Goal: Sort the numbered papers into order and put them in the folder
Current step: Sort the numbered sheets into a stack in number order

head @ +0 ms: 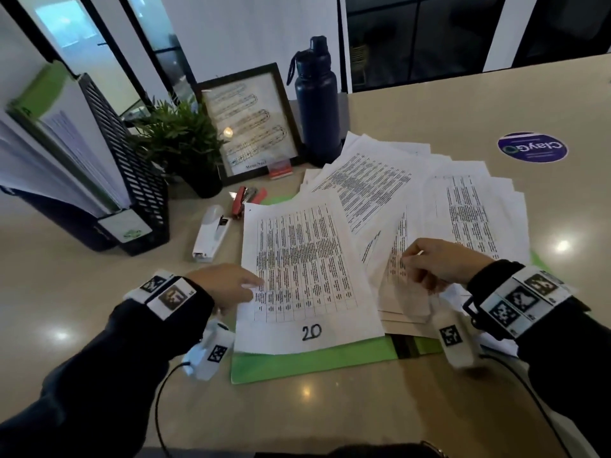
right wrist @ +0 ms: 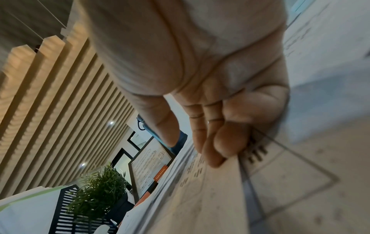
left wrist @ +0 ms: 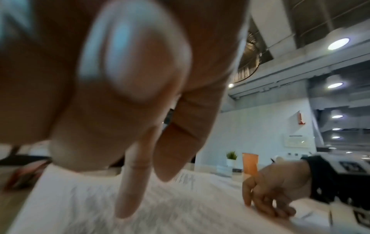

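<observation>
A printed sheet marked 20 (head: 307,276) lies on top of a green folder (head: 314,361) near the table's front edge. My left hand (head: 228,285) rests straight fingers (left wrist: 132,182) on that sheet's left edge (left wrist: 80,205). To the right, more printed papers (head: 469,206) lie fanned out in a loose pile, their numbers hidden. My right hand (head: 439,262) is curled at the pile's near end; its thumb and fingers (right wrist: 220,142) pinch the edge of one sheet (right wrist: 220,197) and lift it slightly. The right hand (left wrist: 280,186) also shows in the left wrist view.
A white stapler (head: 211,234) and a red staple remover (head: 248,200) lie left of the papers. Behind stand a potted plant (head: 182,137), a framed picture (head: 248,123) and a dark bottle (head: 317,97). A black file rack (head: 132,166) fills the left. A round sticker (head: 532,147) marks the table.
</observation>
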`<action>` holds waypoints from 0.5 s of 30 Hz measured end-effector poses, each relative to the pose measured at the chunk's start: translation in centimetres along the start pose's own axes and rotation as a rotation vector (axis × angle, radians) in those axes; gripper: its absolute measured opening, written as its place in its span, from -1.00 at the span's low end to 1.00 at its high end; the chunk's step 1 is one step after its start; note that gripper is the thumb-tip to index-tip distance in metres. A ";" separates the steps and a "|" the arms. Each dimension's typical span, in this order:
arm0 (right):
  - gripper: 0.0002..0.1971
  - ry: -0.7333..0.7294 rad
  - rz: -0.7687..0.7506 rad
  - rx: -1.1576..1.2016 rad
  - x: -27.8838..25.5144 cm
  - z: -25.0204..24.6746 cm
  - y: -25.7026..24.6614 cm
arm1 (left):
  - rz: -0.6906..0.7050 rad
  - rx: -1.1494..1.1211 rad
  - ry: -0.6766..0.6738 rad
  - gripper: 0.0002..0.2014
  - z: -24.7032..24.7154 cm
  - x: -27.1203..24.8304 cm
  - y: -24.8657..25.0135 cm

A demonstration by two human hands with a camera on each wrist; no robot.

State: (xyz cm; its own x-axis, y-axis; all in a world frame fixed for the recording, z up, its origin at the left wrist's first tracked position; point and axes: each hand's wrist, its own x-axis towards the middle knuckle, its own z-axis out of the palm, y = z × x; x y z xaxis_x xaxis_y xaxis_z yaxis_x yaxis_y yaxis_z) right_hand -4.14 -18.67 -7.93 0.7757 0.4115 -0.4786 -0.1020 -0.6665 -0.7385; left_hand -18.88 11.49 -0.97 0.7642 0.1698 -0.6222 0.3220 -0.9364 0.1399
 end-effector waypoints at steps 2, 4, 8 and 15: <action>-0.91 0.008 -0.007 0.006 0.0 -0.1 0.1 | 0.025 0.080 0.051 -0.60 -1.4 -0.9 0.8; -0.92 0.003 -0.009 -0.010 -0.1 -0.1 0.1 | 0.081 0.072 0.106 -0.64 -2.8 -1.4 1.9; -0.88 -0.001 -0.008 -0.025 -0.6 -0.3 0.1 | 0.267 -0.081 0.199 -0.68 -4.5 -0.9 5.7; -0.87 0.260 0.117 0.139 -3.3 -4.1 3.4 | 0.557 0.111 0.097 -0.50 -2.0 3.7 16.6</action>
State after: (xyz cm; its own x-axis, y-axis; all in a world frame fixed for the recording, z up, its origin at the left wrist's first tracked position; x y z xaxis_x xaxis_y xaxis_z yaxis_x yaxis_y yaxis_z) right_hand -4.50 -24.81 -6.89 0.8849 0.1521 -0.4402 -0.2707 -0.6013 -0.7518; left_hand -9.62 -2.76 0.60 0.8512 -0.3356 -0.4036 -0.2003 -0.9184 0.3412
